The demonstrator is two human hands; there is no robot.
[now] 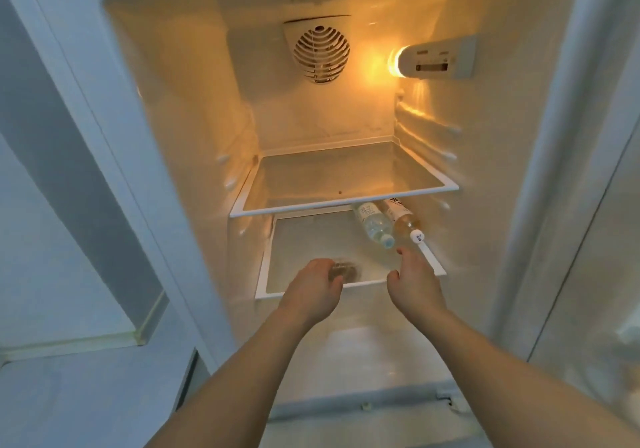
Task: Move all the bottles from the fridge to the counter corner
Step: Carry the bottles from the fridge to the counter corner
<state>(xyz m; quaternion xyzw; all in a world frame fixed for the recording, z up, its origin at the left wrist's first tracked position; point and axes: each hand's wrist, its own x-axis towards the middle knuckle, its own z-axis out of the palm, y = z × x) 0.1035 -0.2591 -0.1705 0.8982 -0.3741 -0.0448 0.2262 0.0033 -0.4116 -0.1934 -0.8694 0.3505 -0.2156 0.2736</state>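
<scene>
From the head view we judge the job to be underway but far from finished: two bottles lie on their sides on the lower shelf [277, 288] of the open fridge [194, 143], and the counter corner is out of frame, so we cannot say whether anything has been delivered there. The clear bottle [374, 226] holds pale, slightly greenish liquid and wears a white label with a light cap pointing toward us; touching its right side lies the amber bottle [405, 221], also white-labelled, ending in a white cap. Both are tucked partly beneath the upper shelf [346, 198], against the right wall. Our left hand [317, 290] curls its fingers around a small dark, blurred object at the shelf's front edge; we cannot tell what it is, possibly a bottle top. Our right hand [414, 279] reaches in with loosely bent fingers, grasping nothing, its fingertips just short of the amber bottle's cap.
</scene>
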